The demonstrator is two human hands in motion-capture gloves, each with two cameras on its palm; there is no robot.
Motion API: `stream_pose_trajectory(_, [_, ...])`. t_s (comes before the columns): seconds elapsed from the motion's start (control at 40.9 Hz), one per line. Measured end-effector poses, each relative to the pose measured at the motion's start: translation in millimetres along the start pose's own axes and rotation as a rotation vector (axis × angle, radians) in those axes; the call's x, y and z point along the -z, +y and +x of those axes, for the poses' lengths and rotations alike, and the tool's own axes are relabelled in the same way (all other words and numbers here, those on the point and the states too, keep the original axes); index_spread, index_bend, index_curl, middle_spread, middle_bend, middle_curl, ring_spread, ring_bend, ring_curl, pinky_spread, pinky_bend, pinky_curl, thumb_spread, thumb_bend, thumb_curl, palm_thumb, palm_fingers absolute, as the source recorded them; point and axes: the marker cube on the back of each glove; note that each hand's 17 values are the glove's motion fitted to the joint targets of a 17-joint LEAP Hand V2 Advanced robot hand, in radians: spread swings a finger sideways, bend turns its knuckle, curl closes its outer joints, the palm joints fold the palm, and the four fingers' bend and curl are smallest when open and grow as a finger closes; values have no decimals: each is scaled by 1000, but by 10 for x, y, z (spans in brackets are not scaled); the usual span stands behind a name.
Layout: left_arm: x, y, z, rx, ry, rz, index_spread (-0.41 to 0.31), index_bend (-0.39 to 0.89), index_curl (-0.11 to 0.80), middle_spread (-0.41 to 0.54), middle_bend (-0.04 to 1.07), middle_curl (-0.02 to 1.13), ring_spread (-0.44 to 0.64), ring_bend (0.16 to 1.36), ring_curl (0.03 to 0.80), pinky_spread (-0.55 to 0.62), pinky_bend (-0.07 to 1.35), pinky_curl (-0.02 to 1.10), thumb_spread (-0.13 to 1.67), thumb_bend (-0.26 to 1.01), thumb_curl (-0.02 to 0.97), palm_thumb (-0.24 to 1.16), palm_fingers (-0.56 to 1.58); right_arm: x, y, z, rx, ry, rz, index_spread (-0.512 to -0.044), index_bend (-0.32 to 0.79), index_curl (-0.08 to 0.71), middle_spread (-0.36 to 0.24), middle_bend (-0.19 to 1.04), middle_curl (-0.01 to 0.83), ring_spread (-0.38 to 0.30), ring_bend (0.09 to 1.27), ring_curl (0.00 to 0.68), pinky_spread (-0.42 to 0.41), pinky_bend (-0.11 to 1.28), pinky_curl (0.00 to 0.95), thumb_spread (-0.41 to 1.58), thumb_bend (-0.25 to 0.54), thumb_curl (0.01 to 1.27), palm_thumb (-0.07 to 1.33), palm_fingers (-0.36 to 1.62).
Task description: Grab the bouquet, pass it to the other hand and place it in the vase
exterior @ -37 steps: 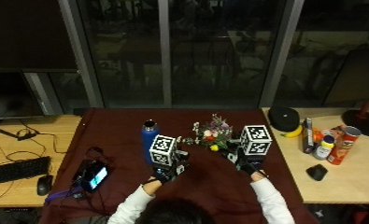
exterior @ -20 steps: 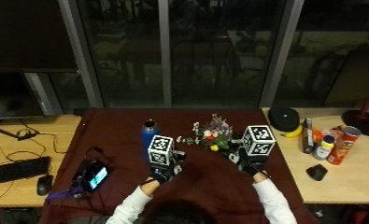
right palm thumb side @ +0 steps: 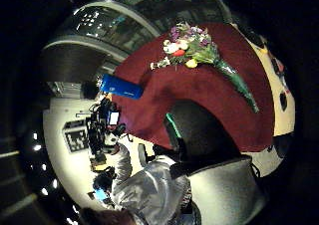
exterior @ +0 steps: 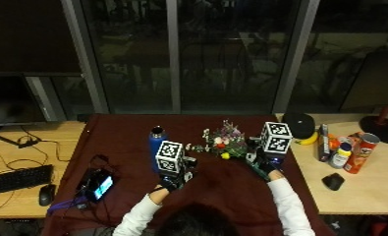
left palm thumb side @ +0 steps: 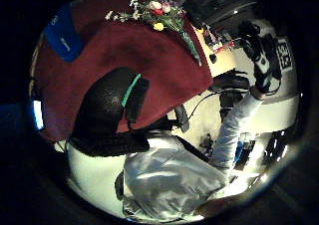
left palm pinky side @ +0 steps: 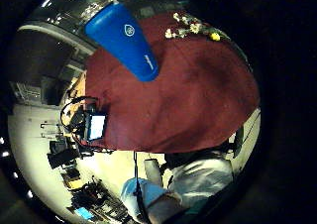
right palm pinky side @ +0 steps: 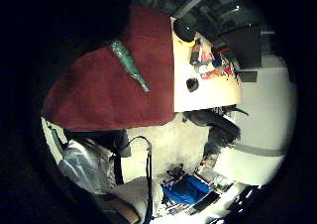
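Bouquet (exterior: 227, 143) first: we see it lying on its side on the dark red cloth (exterior: 219, 191) that covers the middle of the bench, toward the far edge, its blooms of white, red, yellow and purple pointing toward the left side. From the right thumb side palm view the green wrapped stems (right palm thumb side: 238, 83) run out away from the flower heads, flat on the cloth.

We find the vase (exterior: 156, 143), a blue cylinder with a dark top, standing upright on the cloth just left of the flowers and apart from them. We cannot see into its mouth from any view.

Our left hand (exterior: 173, 178) hovers above the cloth near the vase, on its near side; our right hand (exterior: 265, 164) is at the stem end of the bouquet. We cannot tell whether the fingers of either hand are spread or curled, nor whether the right hand touches the stems.

On the bare wood at the right end of the bench we see a red can (exterior: 361, 152), a white bottle (exterior: 339, 154), a black mouse (exterior: 332, 181) and a black cap (exterior: 300, 125). On the left end lie a keyboard (exterior: 13, 179) and another mouse (exterior: 45, 194). A small device with a lit screen (exterior: 97, 184) sits at the cloth's left edge. Beyond the far edge stand tall dark windows (exterior: 180, 54).
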Motion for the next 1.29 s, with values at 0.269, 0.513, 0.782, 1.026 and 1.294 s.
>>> stream_pose_trajectory(0.269, [-2,-9,20,-19,5,22,10,142,281,146,183,299,254,516,267,320,262,289,1094,-20,259,354,393,-126,-493,396,-169,-42,-63,-234,54,115,32,228,313,56,637,319,234,730,361,1103,7,293,495,435])
stream_pose_trajectory(0.513, [-24,29,19,-27,21,20,20,138,285,157,181,309,255,531,279,322,274,309,1100,-21,271,352,372,-666,-771,853,-252,-113,-128,-216,25,80,20,263,349,-3,726,354,177,768,372,1084,-14,321,532,493])
stream_pose_trajectory(0.782, [-71,25,4,-31,24,10,22,141,289,159,186,321,256,536,286,323,275,321,1102,-22,280,350,366,-1490,-854,1203,-354,-156,-217,-210,53,74,4,281,377,-34,721,368,150,792,377,1060,-18,346,575,471])
stream_pose_trajectory(1.026, [-96,29,-14,-25,22,-13,23,143,294,160,187,328,257,536,288,323,276,329,1102,-22,285,348,362,-1945,-828,1320,-425,-131,-216,-210,63,85,-14,296,392,-41,688,365,138,785,371,1041,-21,358,606,480])
stream_pose_trajectory(1.294, [-101,36,-44,-21,42,-24,19,148,299,160,182,333,258,533,288,323,270,334,1103,-22,288,348,364,-2309,-852,1333,-436,-106,-247,-217,84,105,-28,304,404,-54,654,364,134,755,360,1019,-15,373,651,492])
